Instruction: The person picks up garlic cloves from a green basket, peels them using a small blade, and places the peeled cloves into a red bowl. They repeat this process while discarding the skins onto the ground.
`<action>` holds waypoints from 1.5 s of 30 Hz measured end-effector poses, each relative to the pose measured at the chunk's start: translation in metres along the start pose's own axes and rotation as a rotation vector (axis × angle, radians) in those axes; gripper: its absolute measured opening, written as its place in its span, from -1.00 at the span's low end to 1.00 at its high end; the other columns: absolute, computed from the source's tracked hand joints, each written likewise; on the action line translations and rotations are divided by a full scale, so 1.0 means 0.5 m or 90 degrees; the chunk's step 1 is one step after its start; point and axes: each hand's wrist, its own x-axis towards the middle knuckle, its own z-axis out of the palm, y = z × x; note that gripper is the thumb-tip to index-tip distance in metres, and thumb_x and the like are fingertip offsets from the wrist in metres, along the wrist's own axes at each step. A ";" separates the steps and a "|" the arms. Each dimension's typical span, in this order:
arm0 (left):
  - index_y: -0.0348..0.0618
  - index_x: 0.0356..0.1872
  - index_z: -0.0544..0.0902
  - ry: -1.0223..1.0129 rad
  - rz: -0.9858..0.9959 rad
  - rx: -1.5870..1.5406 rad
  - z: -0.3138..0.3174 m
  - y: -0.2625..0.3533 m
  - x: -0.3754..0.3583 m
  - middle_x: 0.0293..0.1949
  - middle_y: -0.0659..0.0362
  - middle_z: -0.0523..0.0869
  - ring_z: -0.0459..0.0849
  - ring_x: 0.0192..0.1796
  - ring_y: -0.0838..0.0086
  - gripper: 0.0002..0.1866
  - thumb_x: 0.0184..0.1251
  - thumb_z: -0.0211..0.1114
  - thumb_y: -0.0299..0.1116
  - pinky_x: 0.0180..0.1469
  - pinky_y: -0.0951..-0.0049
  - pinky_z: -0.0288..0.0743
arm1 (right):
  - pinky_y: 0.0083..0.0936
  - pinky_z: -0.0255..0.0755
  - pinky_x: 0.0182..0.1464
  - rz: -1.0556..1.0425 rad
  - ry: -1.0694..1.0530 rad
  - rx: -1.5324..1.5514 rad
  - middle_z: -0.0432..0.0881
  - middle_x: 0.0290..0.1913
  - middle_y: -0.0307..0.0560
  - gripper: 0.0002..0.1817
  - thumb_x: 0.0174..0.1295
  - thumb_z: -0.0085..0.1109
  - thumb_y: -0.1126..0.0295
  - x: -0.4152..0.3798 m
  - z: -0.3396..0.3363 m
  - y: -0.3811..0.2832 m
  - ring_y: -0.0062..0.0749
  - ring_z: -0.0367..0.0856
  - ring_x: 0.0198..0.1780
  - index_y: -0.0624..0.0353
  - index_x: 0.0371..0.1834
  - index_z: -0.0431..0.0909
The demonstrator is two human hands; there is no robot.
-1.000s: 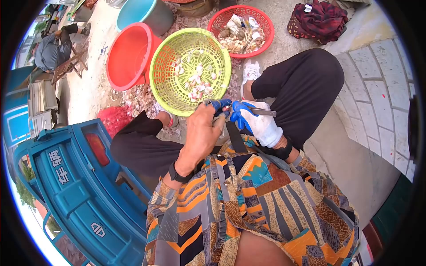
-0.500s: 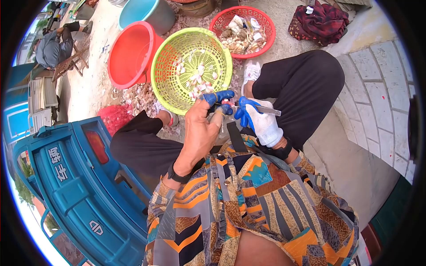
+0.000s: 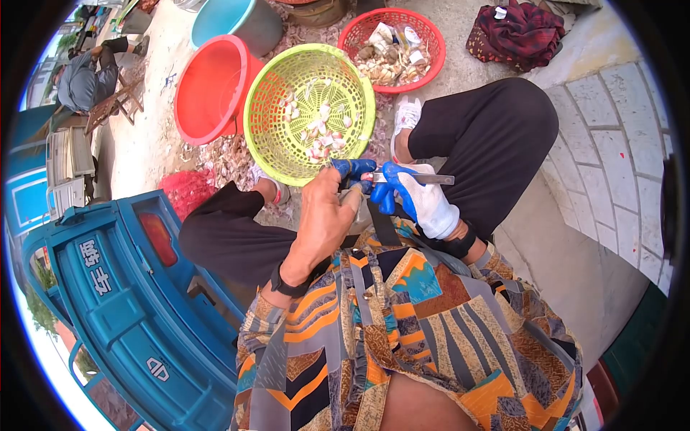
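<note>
Just below the near rim of the yellow-green basket (image 3: 269,133), the person's two hands are drawn close together. The left hand (image 3: 330,195), with blue coverings on its fingers, pinches a small pinkish clove (image 3: 368,177), mostly hidden by the fingertips. The right hand (image 3: 422,201), in a white glove with blue-coated fingers, is clamped around a narrow metal blade (image 3: 435,179); one end reaches the clove, and the other sticks out on the far side of the glove. Whether the edge has cut in cannot be told.

Inside the basket, white and pink cloves (image 3: 336,143) lie loosely scattered over the bottom. A red basket (image 3: 395,89) stands above and to the right of it, heaped with whitish and brown pieces (image 3: 381,70). Left of the yellow-green basket is a red basin (image 3: 214,86), with a blue bucket (image 3: 263,34) behind. Dry peel (image 3: 228,155) litters the ground below the basin, and a red mesh sack (image 3: 187,192) sits lower left of the basket.
</note>
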 end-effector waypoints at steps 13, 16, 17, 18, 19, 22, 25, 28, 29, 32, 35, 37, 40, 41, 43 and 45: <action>-0.35 0.05 0.65 0.094 -0.105 -0.504 0.011 -0.010 0.004 -0.12 0.18 0.74 0.72 -0.18 0.55 -0.78 0.46 0.28 -0.54 -0.06 0.46 0.69 | -0.57 0.53 -0.35 0.070 0.114 -0.099 0.75 -0.38 -0.11 -0.67 0.52 0.11 0.25 0.002 -0.001 0.004 -0.57 0.61 -0.48 0.33 -0.09 0.70; -0.33 0.06 0.66 0.081 -0.118 -0.530 -0.029 -0.009 0.010 -0.13 0.15 0.74 0.76 -0.18 0.48 -0.78 0.48 0.27 -0.51 -0.08 0.42 0.74 | -0.63 0.53 -0.35 0.015 0.148 -0.273 0.76 -0.36 -0.17 -0.75 0.48 0.16 0.33 -0.004 0.005 -0.003 -0.66 0.60 -0.47 0.30 -0.01 0.68; -0.33 0.08 0.65 0.063 -0.151 -0.541 -0.033 -0.016 0.005 -0.11 0.14 0.74 0.77 -0.17 0.45 -0.76 0.47 0.27 -0.49 -0.08 0.41 0.75 | -0.63 0.53 -0.35 0.029 0.130 -0.177 0.77 -0.35 -0.17 -0.75 0.49 0.16 0.34 0.002 0.001 -0.005 -0.67 0.60 -0.45 0.31 0.01 0.67; -0.33 0.10 0.64 0.043 -0.185 -0.551 -0.036 -0.028 0.001 -0.10 0.12 0.74 0.78 -0.16 0.41 -0.74 0.47 0.28 -0.46 -0.08 0.40 0.76 | -0.64 0.53 -0.35 0.042 0.113 -0.080 0.77 -0.35 -0.16 -0.75 0.49 0.16 0.34 0.006 0.001 -0.008 -0.69 0.60 -0.44 0.31 0.02 0.67; -0.32 0.12 0.64 0.020 -0.217 -0.561 -0.038 -0.036 0.001 -0.08 0.10 0.74 0.80 -0.16 0.38 -0.72 0.47 0.28 -0.44 -0.07 0.39 0.77 | -0.64 0.53 -0.31 0.043 0.092 -0.009 0.77 -0.30 -0.11 -0.73 0.50 0.14 0.34 0.004 0.006 -0.014 -0.68 0.62 -0.39 0.32 0.06 0.64; -0.32 0.12 0.63 -0.055 -0.300 -0.523 -0.038 -0.044 -0.007 -0.07 0.10 0.74 0.81 -0.14 0.38 -0.71 0.46 0.29 -0.44 -0.06 0.39 0.79 | -0.63 0.54 -0.29 0.035 0.040 0.000 0.77 -0.25 -0.07 -0.73 0.52 0.11 0.35 -0.007 0.020 -0.033 -0.66 0.64 -0.34 0.32 0.10 0.61; -0.32 0.11 0.64 -0.081 -0.295 -0.551 -0.033 -0.052 -0.011 -0.07 0.10 0.76 0.81 -0.15 0.42 -0.71 0.44 0.32 -0.44 -0.09 0.44 0.79 | -0.62 0.54 -0.28 0.017 0.016 -0.003 0.76 -0.25 -0.05 -0.71 0.53 0.08 0.34 -0.007 0.010 -0.010 -0.62 0.65 -0.33 0.35 0.11 0.60; -0.31 0.08 0.65 -0.093 -0.297 -0.554 -0.031 -0.047 -0.008 -0.08 0.11 0.78 0.80 -0.15 0.45 -0.72 0.42 0.34 -0.44 -0.10 0.46 0.78 | -0.58 0.56 -0.23 0.010 -0.012 -0.050 0.74 -0.21 -0.01 -0.65 0.55 0.06 0.26 -0.006 0.004 -0.014 -0.55 0.67 -0.29 0.35 0.14 0.55; -0.31 0.07 0.66 -0.094 -0.300 -0.553 -0.031 -0.044 -0.008 -0.08 0.12 0.78 0.80 -0.15 0.46 -0.73 0.42 0.35 -0.44 -0.10 0.46 0.78 | -0.56 0.56 -0.21 0.013 -0.030 -0.071 0.73 -0.18 0.01 -0.62 0.55 0.06 0.22 -0.004 0.001 -0.015 -0.51 0.68 -0.27 0.35 0.16 0.53; -0.31 0.06 0.67 -0.099 -0.304 -0.536 -0.030 -0.042 -0.006 -0.09 0.13 0.79 0.79 -0.16 0.49 -0.73 0.40 0.37 -0.45 -0.12 0.47 0.78 | -0.61 0.53 -0.31 0.038 -0.080 0.011 0.74 -0.23 -0.05 -0.65 0.57 0.00 0.30 0.008 -0.007 0.002 -0.59 0.66 -0.37 0.39 0.15 0.59; -0.33 0.04 0.67 -0.119 -0.291 -0.528 -0.031 -0.046 -0.003 -0.13 0.13 0.80 0.79 -0.20 0.50 -0.73 0.38 0.39 -0.46 -0.13 0.47 0.77 | -0.61 0.53 -0.32 0.044 -0.074 0.016 0.74 -0.24 -0.05 -0.64 0.58 -0.01 0.28 0.008 -0.006 0.003 -0.59 0.67 -0.37 0.40 0.12 0.59; -0.33 0.01 0.68 -0.125 -0.288 -0.544 -0.033 -0.044 -0.002 -0.15 0.12 0.80 0.80 -0.22 0.49 -0.75 0.37 0.39 -0.47 -0.15 0.47 0.77 | -0.62 0.52 -0.32 0.039 -0.076 0.002 0.74 -0.25 -0.05 -0.63 0.58 -0.01 0.27 0.006 -0.004 -0.003 -0.59 0.67 -0.36 0.39 0.12 0.59; -0.33 -0.02 0.68 -0.136 -0.283 -0.546 -0.035 -0.049 -0.003 -0.17 0.10 0.80 0.80 -0.24 0.47 -0.77 0.37 0.40 -0.47 -0.16 0.48 0.76 | -0.63 0.53 -0.32 0.053 -0.083 0.031 0.74 -0.26 -0.04 -0.63 0.58 -0.01 0.26 0.005 0.000 -0.009 -0.59 0.67 -0.36 0.39 0.13 0.58; -0.33 -0.03 0.68 -0.140 -0.281 -0.543 -0.035 -0.051 -0.003 -0.18 0.09 0.80 0.80 -0.24 0.46 -0.78 0.36 0.40 -0.47 -0.16 0.48 0.76 | -0.63 0.53 -0.31 0.061 -0.087 0.050 0.74 -0.25 -0.04 -0.63 0.58 -0.01 0.26 0.005 0.001 -0.010 -0.59 0.67 -0.36 0.38 0.13 0.58; -0.33 -0.04 0.68 -0.141 -0.278 -0.553 -0.035 -0.048 -0.002 -0.18 0.08 0.80 0.80 -0.25 0.46 -0.78 0.36 0.40 -0.47 -0.17 0.49 0.75 | -0.62 0.53 -0.30 0.066 -0.073 0.062 0.74 -0.25 -0.04 -0.62 0.58 -0.02 0.25 0.002 0.001 -0.011 -0.59 0.67 -0.35 0.39 0.14 0.57; -0.33 -0.04 0.68 -0.146 -0.278 -0.548 -0.038 -0.040 -0.001 -0.19 0.08 0.80 0.80 -0.26 0.46 -0.78 0.36 0.40 -0.47 -0.18 0.49 0.75 | -0.62 0.54 -0.30 0.065 -0.078 0.054 0.74 -0.25 -0.04 -0.61 0.59 -0.03 0.24 0.002 0.000 -0.010 -0.58 0.67 -0.35 0.39 0.15 0.56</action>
